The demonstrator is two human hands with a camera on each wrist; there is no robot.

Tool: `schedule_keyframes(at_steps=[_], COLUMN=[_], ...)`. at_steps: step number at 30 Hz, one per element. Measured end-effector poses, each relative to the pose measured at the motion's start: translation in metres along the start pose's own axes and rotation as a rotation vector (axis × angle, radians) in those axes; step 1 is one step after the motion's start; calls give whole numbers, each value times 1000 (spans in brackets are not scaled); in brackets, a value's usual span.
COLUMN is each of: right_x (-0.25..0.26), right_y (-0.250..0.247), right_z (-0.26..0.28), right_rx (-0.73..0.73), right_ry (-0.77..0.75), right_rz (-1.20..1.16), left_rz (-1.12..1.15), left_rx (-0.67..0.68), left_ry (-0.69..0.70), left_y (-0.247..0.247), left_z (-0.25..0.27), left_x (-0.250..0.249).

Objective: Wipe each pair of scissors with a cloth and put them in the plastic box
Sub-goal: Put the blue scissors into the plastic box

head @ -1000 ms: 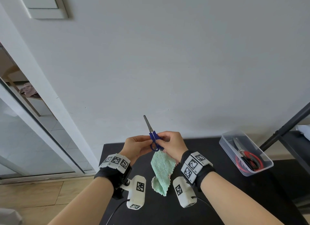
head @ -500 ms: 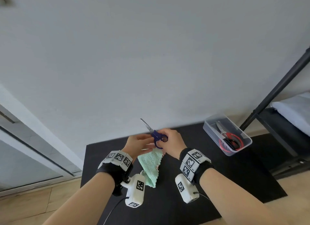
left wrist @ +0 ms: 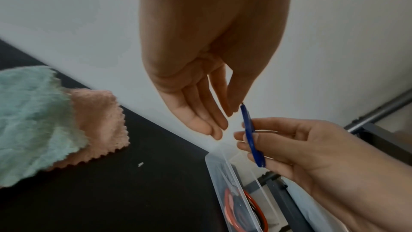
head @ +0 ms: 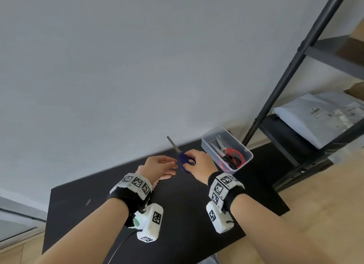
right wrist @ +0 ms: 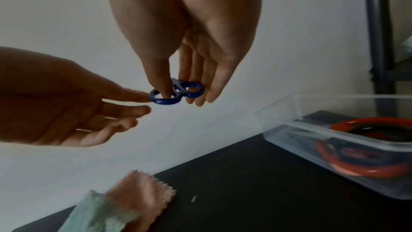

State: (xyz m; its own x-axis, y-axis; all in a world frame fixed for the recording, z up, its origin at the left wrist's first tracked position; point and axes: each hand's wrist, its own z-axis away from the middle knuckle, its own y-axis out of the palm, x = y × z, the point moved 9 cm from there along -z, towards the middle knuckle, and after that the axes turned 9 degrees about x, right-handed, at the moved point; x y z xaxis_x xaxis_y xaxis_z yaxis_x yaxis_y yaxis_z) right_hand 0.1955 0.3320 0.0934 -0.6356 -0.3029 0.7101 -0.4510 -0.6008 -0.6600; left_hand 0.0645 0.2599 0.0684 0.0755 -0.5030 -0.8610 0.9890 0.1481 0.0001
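My right hand [head: 199,165] pinches the blue scissors [head: 184,160] by their handle rings [right wrist: 176,93], blades pointing up and left toward the wall. My left hand [head: 159,165] is just left of them with straight fingers [left wrist: 200,117]; one fingertip [right wrist: 142,97] is at the ring, and I cannot tell if it touches. The green and pink cloth [left wrist: 44,117] lies on the black table [head: 98,204] under my left wrist, mostly hidden in the head view. The clear plastic box [head: 248,157] stands to the right with red-handled scissors [head: 230,155] inside.
A black metal shelf [head: 295,67] rises right of the table, with a grey parcel [head: 319,116] on it. The grey wall runs along the table's far edge. The box [right wrist: 289,112] sits near the table's far right corner.
The cloth dropped from my hands onto the table. My left hand let go and opened. The right hand carried the blue scissors right, toward the box, and the head view swung right.
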Motion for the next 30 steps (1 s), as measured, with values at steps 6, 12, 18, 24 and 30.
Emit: schedule_keyframes(at_steps=[6,12,18,24,30], right_x=[-57,-118,-165,-201,-211], right_y=[-62,-99,-106,-94,-87], right_z=[6,-11,-37,-53,-63], right_rx=[-31,-10,39,159,196], right_ry=[75,158,225,290,310], right_rz=[57,159,235,259,364], left_rz=[-130,-203,-278,-329,-333], left_rx=[44,36,16,0,-5], left_ry=[-63,-91,-164,-234,-277], left_y=[56,109,137,146,153], left_z=[-45,-83,-115,-134,-142], left_x=[-8,-13,1,13,21])
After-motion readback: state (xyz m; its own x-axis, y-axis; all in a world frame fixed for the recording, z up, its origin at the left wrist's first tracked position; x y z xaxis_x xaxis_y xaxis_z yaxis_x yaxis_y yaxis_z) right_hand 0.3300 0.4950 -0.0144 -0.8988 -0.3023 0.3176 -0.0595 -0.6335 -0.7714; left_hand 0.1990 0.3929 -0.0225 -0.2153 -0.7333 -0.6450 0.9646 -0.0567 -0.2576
